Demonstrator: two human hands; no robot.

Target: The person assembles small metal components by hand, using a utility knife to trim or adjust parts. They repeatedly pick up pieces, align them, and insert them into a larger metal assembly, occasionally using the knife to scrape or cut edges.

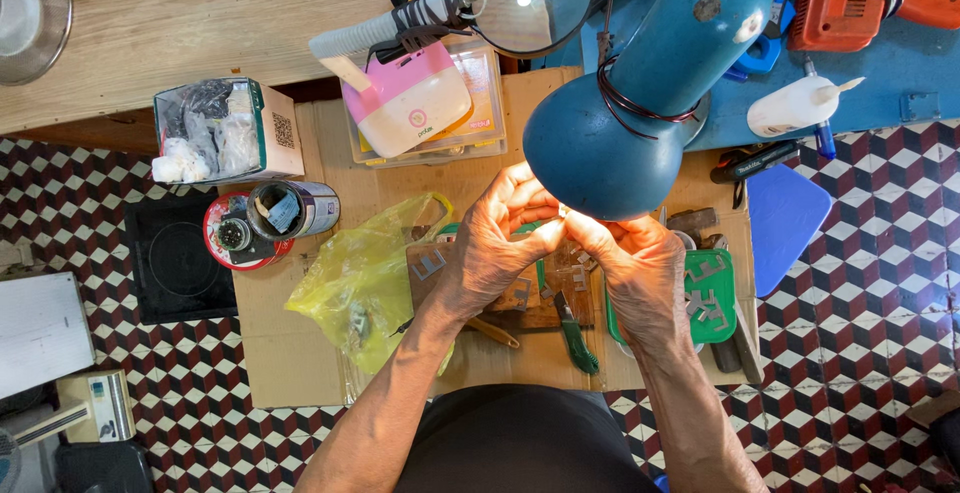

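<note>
While a blue desk lamp (640,93) shines down from above, a cardboard-covered surface (290,353) spreads beneath it, with a yellow plastic bag (365,273) lying at its left. Both hands meet just under the lamp's shade: the left hand (495,243) and right hand (630,258) are closed narrowly, fingertips pinched together on a tiny brightly lit piece (563,213), too small to identify. Below them lie a green tray (712,293) of small metal parts and a green-handled knife (575,338).
</note>
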